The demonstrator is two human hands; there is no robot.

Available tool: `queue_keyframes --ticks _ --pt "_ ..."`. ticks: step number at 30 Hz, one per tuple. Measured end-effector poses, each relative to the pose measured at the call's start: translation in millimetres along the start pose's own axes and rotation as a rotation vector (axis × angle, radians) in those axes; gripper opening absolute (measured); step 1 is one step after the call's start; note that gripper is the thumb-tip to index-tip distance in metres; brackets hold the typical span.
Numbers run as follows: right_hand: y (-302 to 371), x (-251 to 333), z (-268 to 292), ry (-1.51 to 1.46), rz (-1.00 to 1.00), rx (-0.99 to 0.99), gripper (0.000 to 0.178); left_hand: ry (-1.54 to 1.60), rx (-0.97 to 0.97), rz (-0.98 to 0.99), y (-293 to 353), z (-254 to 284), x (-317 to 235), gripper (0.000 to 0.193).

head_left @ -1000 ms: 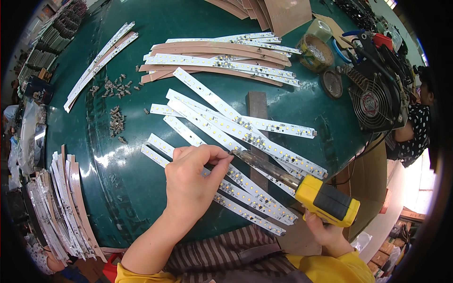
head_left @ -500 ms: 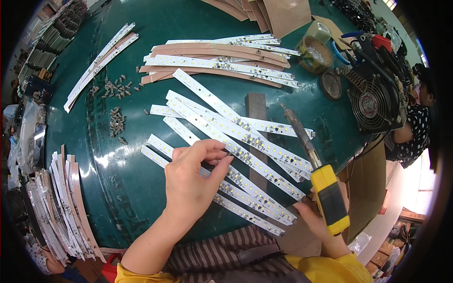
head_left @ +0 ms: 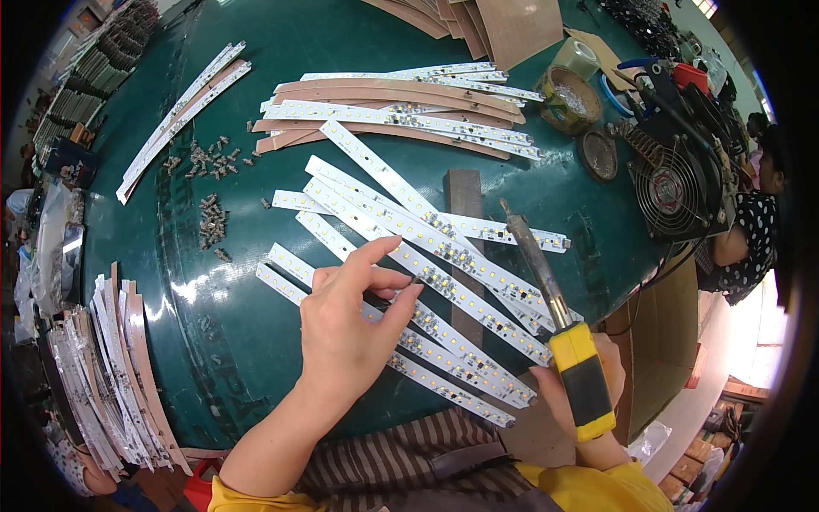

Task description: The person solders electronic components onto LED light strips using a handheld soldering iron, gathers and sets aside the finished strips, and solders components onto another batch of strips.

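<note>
Green desk [head_left: 256, 358]. Left edge, near corner: stack of white and brown strips [head_left: 119, 375]. Toward the far left corner, a few narrow strips [head_left: 183, 119] lie slanted. Right of those, two loose heaps of small metal parts [head_left: 212, 220].

Left hand [head_left: 345, 320] reaches in from the near edge over the light strips, index finger raised, thumb and middle finger pinched on a small dark piece [head_left: 415, 280]; too small to identify. Light strips [head_left: 444, 249] lie crossed and fanned out mid-desk, some under the left hand, some over a grey bar [head_left: 465, 192]. Beyond them, nearer the far edge, a bundle of white and brown strips [head_left: 401, 115]; brown boards [head_left: 520, 30] at the far edge.

Right hand [head_left: 559, 401], near edge, right side: wrapped around a yellow-and-black soldering iron [head_left: 570, 341], tip pointing to the far edge. Its thumb is at one strip's end; can't tell if touching. Toward the far right corner: bowl of pale bits [head_left: 570, 96], small round dish [head_left: 598, 155]. Fan [head_left: 671, 186] at the right edge.
</note>
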State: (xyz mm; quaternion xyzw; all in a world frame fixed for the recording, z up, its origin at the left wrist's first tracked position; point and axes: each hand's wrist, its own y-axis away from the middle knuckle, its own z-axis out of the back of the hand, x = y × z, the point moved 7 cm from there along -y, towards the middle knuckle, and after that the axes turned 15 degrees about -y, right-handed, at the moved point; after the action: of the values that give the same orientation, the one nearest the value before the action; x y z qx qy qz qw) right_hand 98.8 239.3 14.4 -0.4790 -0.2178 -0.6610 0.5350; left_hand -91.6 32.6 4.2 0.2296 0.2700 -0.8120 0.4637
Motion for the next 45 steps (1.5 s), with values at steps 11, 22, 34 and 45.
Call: queue_keyframes --ticks 11,22,34,45 --pt "4 -5 2 0.085 -0.059 -0.02 0.05 -0.011 0.004 -0.006 0 1 -1 0.048" --pt "5 -6 3 0.078 -0.081 -0.044 0.048 0.002 0.01 -0.006 0 0 0 0.049" --pt "-5 11 -5 0.068 -0.028 0.0 0.042 -0.048 -0.02 0.005 -1 18 -3 0.038" --pt "25 -9 -1 -0.105 -0.205 -0.007 0.054 -0.344 -0.215 0.268 -53 78 89 0.019"
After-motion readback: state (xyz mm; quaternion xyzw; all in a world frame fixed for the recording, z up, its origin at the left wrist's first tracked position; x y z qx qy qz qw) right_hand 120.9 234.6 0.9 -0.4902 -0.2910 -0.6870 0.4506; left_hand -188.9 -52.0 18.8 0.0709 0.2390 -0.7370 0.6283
